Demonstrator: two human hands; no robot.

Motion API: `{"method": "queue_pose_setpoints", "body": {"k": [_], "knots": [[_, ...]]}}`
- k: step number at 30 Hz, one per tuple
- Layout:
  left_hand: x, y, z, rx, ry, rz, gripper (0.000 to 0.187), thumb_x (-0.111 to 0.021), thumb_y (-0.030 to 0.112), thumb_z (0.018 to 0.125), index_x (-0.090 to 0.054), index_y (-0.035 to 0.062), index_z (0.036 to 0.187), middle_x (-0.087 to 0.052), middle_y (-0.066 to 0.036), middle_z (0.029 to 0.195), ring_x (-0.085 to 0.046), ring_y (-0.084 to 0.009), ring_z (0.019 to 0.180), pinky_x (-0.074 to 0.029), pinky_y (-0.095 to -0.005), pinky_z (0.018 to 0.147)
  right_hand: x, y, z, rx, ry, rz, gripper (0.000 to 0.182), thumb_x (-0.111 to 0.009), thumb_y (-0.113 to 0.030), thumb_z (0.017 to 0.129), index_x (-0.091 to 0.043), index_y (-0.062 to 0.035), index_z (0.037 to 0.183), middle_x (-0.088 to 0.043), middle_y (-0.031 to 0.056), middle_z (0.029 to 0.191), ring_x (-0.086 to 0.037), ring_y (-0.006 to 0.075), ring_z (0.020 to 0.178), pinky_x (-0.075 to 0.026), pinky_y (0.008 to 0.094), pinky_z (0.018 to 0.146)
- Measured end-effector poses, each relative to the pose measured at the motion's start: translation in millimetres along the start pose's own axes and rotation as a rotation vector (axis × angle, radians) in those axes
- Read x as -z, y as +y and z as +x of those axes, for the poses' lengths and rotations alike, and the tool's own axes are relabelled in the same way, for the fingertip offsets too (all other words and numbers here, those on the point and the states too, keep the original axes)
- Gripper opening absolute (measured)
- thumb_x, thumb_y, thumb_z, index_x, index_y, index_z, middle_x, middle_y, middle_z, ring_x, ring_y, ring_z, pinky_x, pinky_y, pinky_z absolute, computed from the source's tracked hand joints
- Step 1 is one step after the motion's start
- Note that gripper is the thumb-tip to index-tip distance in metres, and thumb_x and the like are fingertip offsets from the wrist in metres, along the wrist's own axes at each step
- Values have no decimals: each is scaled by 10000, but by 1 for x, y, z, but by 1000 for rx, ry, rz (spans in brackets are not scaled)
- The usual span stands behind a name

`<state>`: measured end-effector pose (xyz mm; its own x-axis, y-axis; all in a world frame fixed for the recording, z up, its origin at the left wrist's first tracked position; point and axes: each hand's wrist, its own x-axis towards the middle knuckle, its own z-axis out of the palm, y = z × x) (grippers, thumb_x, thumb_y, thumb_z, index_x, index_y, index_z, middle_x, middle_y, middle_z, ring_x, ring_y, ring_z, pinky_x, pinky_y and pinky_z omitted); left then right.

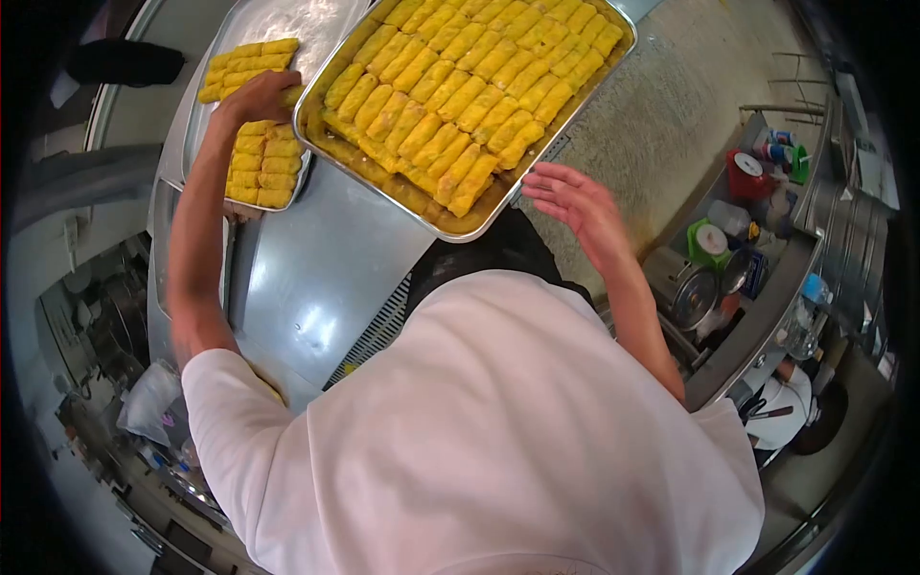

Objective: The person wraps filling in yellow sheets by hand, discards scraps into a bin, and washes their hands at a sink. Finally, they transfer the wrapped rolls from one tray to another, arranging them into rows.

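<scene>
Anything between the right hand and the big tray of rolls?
Nothing visible. The right hand hovers open just off the near corner of the big tray, with only bare counter in the gap. The left hand rests on rolls in the smaller tray.

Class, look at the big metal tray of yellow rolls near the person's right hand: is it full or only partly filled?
Full: yellow rolls cover the big tray in tight rows, rim to rim.

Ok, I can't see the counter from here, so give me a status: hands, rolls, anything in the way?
Left hand on rolls in the smaller tray. Right hand open, empty, beside the full tray. Nothing blocking.
</scene>
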<state>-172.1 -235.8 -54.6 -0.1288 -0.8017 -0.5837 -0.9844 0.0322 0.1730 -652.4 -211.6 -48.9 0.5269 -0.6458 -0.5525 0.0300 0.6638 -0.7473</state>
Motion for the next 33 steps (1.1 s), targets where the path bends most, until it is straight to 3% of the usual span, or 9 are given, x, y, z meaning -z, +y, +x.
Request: {"method": "queue_pose_setpoints", "body": {"k": [3,6,9,14,20,24,27,30,33], "knots": [[-4,-26,-9,6,379,-40,594,-741,131,615,-555,22,1168,-633,-169,1072,-607,-302,991,-464,-356,863,-5,1,1,6,-21,-124,368,-517,-196,926,-507,37,1211,-602,126,1126,-597,186,1023,-478,289,879],[18,-22,-26,208,401,-170,608,-739,140,638,-536,-10,1191,-635,-167,1057,-625,-251,952,-480,-331,836,-10,0,1,-80,-29,-125,390,-489,-165,925,-466,31,1261,-584,144,1171,-599,212,1046,-487,306,894],[27,27,-59,123,567,-281,572,-746,142,664,-547,-25,1173,-635,-153,1004,-631,-211,883,-502,-314,770,-11,1,3,-85,-28,-118,384,-491,-174,926,-473,29,1252,-583,146,1172,-604,212,1034,-499,317,876],[-21,158,-54,-124,356,-1025,393,-769,135,678,-605,20,1016,-628,-23,883,-600,-122,827,-498,-263,731,-21,0,1,-62,-32,-14,397,-531,-216,912,-506,43,1212,-603,134,1103,-600,193,989,-500,307,845],[-89,247,-15,-3,407,-642,392,-777,197,691,-593,-11,968,-607,-47,789,-569,-129,685,-460,-284,610,-24,2,8,52,119,-124,326,-564,-183,891,-557,14,1151,-614,92,1083,-595,145,960,-498,301,826],[-90,233,-24,79,504,-838,353,-762,158,718,-585,-20,966,-610,-54,754,-574,-138,614,-453,-273,556,-18,16,11,322,216,-487,237,-602,-117,842,-618,8,1042,-627,99,1033,-609,184,924,-499,318,796],[-77,211,-42,188,508,-1130,220,-712,70,781,-573,-29,920,-607,-63,727,-597,-120,612,-457,-228,531,-37,19,19,795,52,-1044,150,-638,-47,748,-658,18,882,-613,164,980,-568,328,935,-472,391,809],[-77,174,-58,276,650,-1249,216,-707,86,790,-566,-23,912,-617,-65,782,-612,-125,636,-498,-237,562,-40,26,27,748,-136,-1312,117,-649,-61,754,-664,14,843,-616,154,983,-565,300,959,-465,392,815],[-74,140,-85,377,787,-1262,226,-700,102,807,-581,-15,960,-633,-69,861,-624,-128,677,-523,-246,599,-46,17,34,708,-156,-1203,121,-652,-84,771,-670,22,828,-617,155,991,-577,318,929,-476,390,797]]}}
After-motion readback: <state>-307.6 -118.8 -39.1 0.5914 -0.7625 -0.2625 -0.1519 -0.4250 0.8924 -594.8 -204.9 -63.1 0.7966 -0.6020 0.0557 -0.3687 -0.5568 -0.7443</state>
